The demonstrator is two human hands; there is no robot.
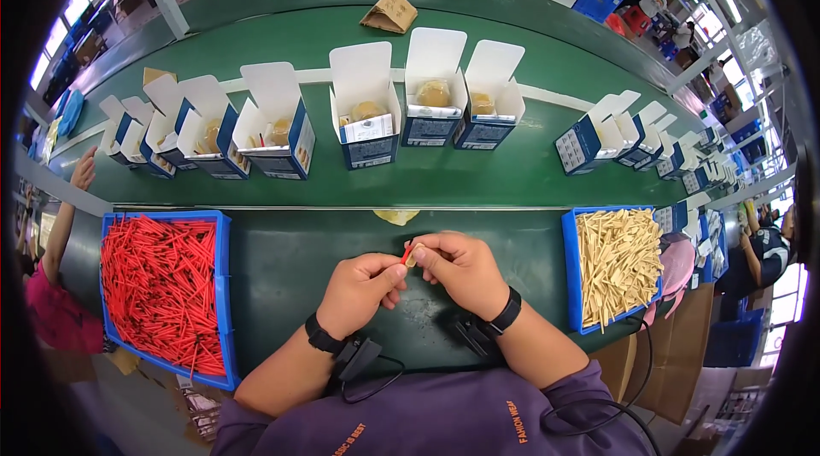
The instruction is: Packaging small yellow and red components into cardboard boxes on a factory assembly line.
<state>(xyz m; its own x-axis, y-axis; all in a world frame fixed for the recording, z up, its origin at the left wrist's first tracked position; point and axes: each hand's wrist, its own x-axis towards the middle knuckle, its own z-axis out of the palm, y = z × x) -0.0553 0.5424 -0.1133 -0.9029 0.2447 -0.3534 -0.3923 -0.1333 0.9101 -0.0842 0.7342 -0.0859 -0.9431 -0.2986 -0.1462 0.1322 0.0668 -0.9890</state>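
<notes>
Both hands meet over the bench, in front of my body. My left hand [362,289] pinches a small red stick [407,254] between thumb and fingers. My right hand [464,270] is closed around a small tan piece [417,256] that touches the red stick; the fingers hide much of both. To the left stands a blue bin [225,302] heaped with thin red sticks [162,285] that show dark ends. On the right, another blue bin [571,272] holds many slender pale sticks [617,264], wooden in colour.
Beyond the bench, a green belt [512,174] carries several open blue-and-white boxes [369,144] with round tan items inside. A brown paper piece [390,12] lies farther back. A yellowish scrap [396,216] rests by the bench's far edge. Co-workers flank me: a person's arm [64,221] at left, another person [763,251] at right.
</notes>
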